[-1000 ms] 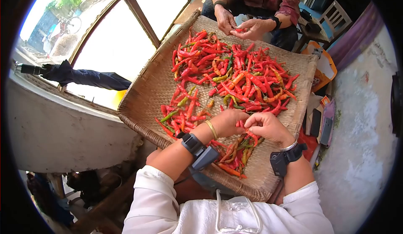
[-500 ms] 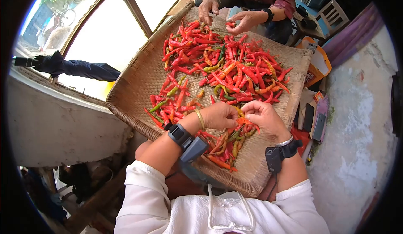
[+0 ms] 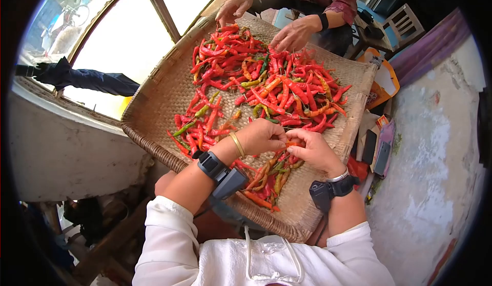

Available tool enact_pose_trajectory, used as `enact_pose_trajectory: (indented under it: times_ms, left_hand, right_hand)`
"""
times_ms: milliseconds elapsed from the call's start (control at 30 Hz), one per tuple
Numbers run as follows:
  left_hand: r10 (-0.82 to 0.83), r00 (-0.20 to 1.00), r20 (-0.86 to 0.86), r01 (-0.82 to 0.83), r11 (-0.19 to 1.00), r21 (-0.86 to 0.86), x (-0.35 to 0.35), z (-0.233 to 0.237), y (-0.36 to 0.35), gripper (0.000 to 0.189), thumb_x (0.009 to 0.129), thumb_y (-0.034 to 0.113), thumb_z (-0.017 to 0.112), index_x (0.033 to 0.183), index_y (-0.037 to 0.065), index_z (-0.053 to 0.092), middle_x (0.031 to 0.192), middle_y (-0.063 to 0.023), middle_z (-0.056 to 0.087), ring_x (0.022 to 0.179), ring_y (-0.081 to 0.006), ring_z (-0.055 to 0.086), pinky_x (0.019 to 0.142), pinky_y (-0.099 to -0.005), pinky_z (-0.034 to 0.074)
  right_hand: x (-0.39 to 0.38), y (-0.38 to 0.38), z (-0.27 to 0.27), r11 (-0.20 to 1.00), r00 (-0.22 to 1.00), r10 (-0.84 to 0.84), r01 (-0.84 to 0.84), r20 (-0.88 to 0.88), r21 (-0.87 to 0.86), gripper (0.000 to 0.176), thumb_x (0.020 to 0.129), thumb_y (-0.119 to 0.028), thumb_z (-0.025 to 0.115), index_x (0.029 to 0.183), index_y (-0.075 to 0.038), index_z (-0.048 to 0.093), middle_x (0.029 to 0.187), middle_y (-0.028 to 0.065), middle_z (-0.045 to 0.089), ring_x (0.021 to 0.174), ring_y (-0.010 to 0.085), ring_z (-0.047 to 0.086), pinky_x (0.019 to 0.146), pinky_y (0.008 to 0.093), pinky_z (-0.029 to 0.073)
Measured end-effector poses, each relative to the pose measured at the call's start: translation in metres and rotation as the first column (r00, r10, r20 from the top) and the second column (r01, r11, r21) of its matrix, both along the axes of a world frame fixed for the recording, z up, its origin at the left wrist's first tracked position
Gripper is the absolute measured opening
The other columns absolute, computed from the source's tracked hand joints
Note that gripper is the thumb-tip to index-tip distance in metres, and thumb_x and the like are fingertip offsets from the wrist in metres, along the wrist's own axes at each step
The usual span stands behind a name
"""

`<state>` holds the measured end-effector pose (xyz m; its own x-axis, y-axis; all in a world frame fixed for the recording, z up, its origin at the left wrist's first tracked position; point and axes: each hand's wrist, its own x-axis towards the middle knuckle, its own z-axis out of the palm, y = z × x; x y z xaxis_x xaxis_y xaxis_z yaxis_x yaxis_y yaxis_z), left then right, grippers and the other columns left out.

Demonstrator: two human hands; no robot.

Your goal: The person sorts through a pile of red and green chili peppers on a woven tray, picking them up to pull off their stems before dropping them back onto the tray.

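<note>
Both of my hands meet over the near part of a shallow woven basket (image 3: 342, 147) full of chili peppers. My left hand (image 3: 260, 136) is closed in a pinch at one end of an orange-red chili pepper (image 3: 292, 144). My right hand (image 3: 315, 151) grips the same pepper from the other side, its fingers hiding most of it. Beneath them lies a small pile of red, orange and greenish chili peppers (image 3: 266, 179). A large heap of red chili peppers (image 3: 292, 93) fills the far side, and a smaller group (image 3: 197, 127) sits to the left.
Across the basket, another person's hands (image 3: 296, 33) are over the far heap. A folded dark umbrella (image 3: 100, 81) lies on the window ledge at left. To the right are an orange box (image 3: 382, 83), a phone (image 3: 382, 158) and a pale wall (image 3: 430, 168).
My hands have drawn closer together around the pepper. The other person's hands have lowered onto the far heap, one shifting left. The whole view has shifted slightly.
</note>
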<state>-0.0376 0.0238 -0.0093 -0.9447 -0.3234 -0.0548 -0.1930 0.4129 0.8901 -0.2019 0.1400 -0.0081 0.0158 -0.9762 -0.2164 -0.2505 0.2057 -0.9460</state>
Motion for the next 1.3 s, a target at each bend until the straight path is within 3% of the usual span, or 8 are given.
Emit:
enact_pose_trajectory:
  times_ms: [267, 367, 433, 500, 767, 933, 1067, 1300]
  left_hand:
    - [-0.088, 0.992, 0.094, 0.081, 0.994, 0.075, 0.006, -0.003, -0.021, 0.011, 0.078, 0.015, 0.063, 0.081, 0.004, 0.063, 0.067, -0.0061, 0.062, 0.059, -0.0140, 0.058, 0.057, -0.0276, 0.045]
    - [0.148, 0.989, -0.002, -0.147, 0.980, -0.133, 0.005, -0.002, -0.027, 0.012, 0.076, 0.012, 0.063, 0.085, 0.005, 0.063, 0.069, -0.0074, 0.061, 0.064, -0.0209, 0.060, 0.059, -0.0315, 0.047]
    - [0.417, 0.908, -0.036, -0.362, 0.739, -0.568, 0.008, -0.005, -0.035, 0.017, 0.074, 0.009, 0.059, 0.091, 0.007, 0.062, 0.083, -0.0096, 0.061, 0.077, -0.0277, 0.061, 0.064, -0.0364, 0.049]
    - [0.448, 0.865, 0.226, -0.232, 0.757, -0.611, 0.010, -0.010, -0.044, 0.034, 0.073, 0.006, 0.055, 0.107, 0.009, 0.055, 0.098, -0.0125, 0.056, 0.087, -0.0311, 0.059, 0.068, -0.0405, 0.049]
    - [0.421, 0.883, 0.207, -0.229, 0.772, -0.593, 0.015, -0.054, -0.051, 0.060, 0.076, 0.006, 0.049, 0.132, 0.004, 0.027, 0.113, -0.0171, 0.050, 0.097, -0.0319, 0.056, 0.075, -0.0404, 0.049]
    - [0.383, 0.821, 0.423, 0.012, 0.730, -0.684, 0.017, -0.062, -0.060, 0.036, 0.079, 0.009, 0.050, 0.113, 0.006, 0.040, 0.099, -0.0129, 0.058, 0.085, -0.0299, 0.061, 0.067, -0.0396, 0.050]
    - [0.449, 0.827, 0.339, -0.109, 0.720, -0.685, 0.014, -0.065, -0.061, 0.028, 0.078, 0.015, 0.053, 0.102, 0.006, 0.041, 0.093, -0.0129, 0.059, 0.081, -0.0306, 0.061, 0.064, -0.0409, 0.050]
    - [0.432, 0.889, 0.153, -0.256, 0.746, -0.615, 0.004, -0.052, -0.040, 0.078, 0.073, 0.023, 0.061, 0.137, 0.013, 0.017, 0.098, -0.0158, 0.056, 0.075, -0.0322, 0.060, 0.063, -0.0426, 0.049]
  right_hand:
    - [-0.010, -0.010, 0.008, 0.963, 0.961, 0.227, -0.199, -0.156, 0.180, 0.017, 0.077, -0.006, 0.059, 0.092, 0.000, 0.060, 0.075, 0.0049, 0.060, 0.071, 0.0140, 0.059, 0.064, 0.0273, 0.046]
    - [-0.012, -0.007, 0.004, 0.972, 0.771, 0.188, -0.235, -0.608, 0.002, 0.019, 0.074, -0.010, 0.060, 0.091, -0.003, 0.061, 0.080, 0.0099, 0.061, 0.076, 0.0254, 0.059, 0.069, 0.0329, 0.047]
    - [-0.011, -0.006, 0.002, 0.977, 0.721, 0.135, -0.212, -0.679, -0.031, 0.022, 0.072, -0.014, 0.061, 0.092, -0.006, 0.061, 0.085, 0.0131, 0.059, 0.082, 0.0318, 0.056, 0.073, 0.0369, 0.045]
    - [-0.008, -0.008, 0.009, 0.978, 0.685, -0.030, -0.131, -0.728, -0.164, 0.020, 0.072, -0.016, 0.062, 0.088, -0.005, 0.061, 0.084, 0.0134, 0.059, 0.080, 0.0315, 0.057, 0.071, 0.0395, 0.046]
    - [-0.007, -0.009, 0.004, 0.977, 0.737, 0.031, -0.164, -0.675, -0.134, 0.021, 0.074, -0.018, 0.062, 0.091, -0.006, 0.060, 0.085, 0.0131, 0.059, 0.081, 0.0310, 0.058, 0.071, 0.0393, 0.047]
    - [-0.007, -0.015, 0.005, 0.977, 0.747, 0.034, -0.166, -0.664, -0.137, 0.022, 0.074, -0.018, 0.061, 0.092, -0.005, 0.059, 0.086, 0.0133, 0.060, 0.081, 0.0312, 0.058, 0.071, 0.0390, 0.047]
    - [-0.005, -0.018, 0.005, 0.979, 0.763, 0.070, -0.175, -0.643, -0.100, 0.022, 0.075, -0.017, 0.060, 0.093, -0.005, 0.059, 0.086, 0.0140, 0.060, 0.082, 0.0316, 0.058, 0.072, 0.0390, 0.046]
    - [-0.001, -0.018, -0.001, 0.974, 0.743, 0.126, -0.220, -0.658, -0.062, 0.025, 0.074, -0.016, 0.061, 0.096, -0.004, 0.058, 0.087, 0.0131, 0.061, 0.081, 0.0291, 0.059, 0.072, 0.0370, 0.047]
